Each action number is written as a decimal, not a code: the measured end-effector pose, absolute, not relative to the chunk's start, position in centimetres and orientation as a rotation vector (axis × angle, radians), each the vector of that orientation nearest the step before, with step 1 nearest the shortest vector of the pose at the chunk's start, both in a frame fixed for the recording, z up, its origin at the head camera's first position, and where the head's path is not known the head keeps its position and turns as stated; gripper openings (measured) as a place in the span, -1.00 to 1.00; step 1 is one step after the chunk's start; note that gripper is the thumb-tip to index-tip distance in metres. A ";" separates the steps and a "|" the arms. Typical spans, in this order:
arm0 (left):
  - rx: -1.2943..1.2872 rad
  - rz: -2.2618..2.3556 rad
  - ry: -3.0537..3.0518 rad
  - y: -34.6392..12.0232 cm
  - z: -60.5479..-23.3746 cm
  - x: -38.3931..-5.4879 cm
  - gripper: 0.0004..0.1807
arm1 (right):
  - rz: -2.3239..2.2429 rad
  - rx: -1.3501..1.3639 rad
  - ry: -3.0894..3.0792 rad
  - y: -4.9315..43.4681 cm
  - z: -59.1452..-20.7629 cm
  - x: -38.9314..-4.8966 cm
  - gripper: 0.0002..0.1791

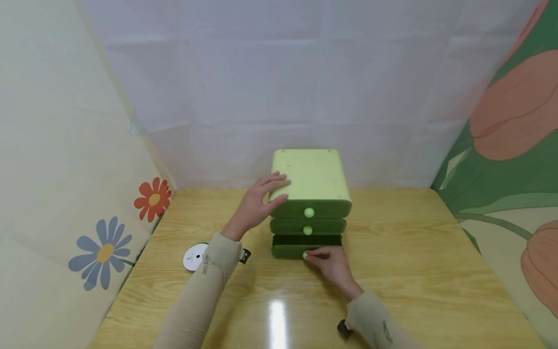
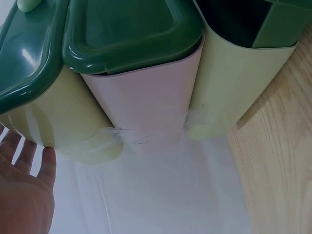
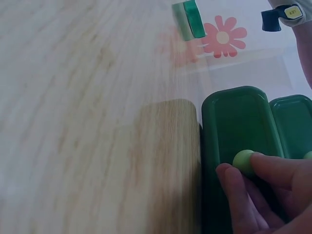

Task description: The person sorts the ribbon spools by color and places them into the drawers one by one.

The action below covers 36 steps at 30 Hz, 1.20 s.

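A small green drawer cabinet (image 1: 311,174) with three stacked drawers stands on the table near the back wall. The bottom drawer (image 1: 285,251) is pulled partly out, and a dark gap shows behind its front. My right hand (image 1: 333,265) pinches that drawer's round light-green knob (image 3: 243,162) between thumb and fingers. On the cabinet's top left edge rests my left hand (image 1: 260,201), its fingers fairly straight. In the left wrist view the fingers (image 2: 47,168) touch the side of the top section. What the bottom drawer holds cannot be seen.
A white-faced ribbon spool (image 1: 193,257) with a green edge lies to the left, partly behind the left sleeve. Fabric with printed flowers hangs at both sides, and a white sheet (image 1: 244,97) hangs behind. Bare wooden tabletop (image 1: 401,252) extends to the right.
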State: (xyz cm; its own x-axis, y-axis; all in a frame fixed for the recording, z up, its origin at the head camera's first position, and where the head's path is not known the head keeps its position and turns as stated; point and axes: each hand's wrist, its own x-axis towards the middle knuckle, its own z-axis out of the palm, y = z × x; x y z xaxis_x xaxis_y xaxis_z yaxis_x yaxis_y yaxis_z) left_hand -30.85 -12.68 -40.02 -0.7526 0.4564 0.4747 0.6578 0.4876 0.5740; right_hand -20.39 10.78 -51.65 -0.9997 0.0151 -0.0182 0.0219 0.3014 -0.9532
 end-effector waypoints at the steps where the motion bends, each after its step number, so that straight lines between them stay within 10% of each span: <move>1: -0.948 -1.125 -2.478 -12.7 -40.0 -30.9 -0.52 | -1.839 0.034 2.543 10.8 -51.6 -20.3 -0.93; 36: -0.959 -1.135 -2.465 -12.7 -40.0 -30.9 -0.52 | -1.694 0.013 2.643 11.0 -51.3 -16.6 -0.93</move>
State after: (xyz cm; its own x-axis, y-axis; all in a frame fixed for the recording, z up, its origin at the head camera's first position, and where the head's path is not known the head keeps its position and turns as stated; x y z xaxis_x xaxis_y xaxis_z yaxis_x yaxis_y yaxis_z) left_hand -30.89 -12.73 -40.04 -0.7474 0.4582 0.4810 0.6634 0.4763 0.5771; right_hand -16.61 10.95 -51.34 -1.0000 0.0056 -0.0063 0.0080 0.4176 -0.9086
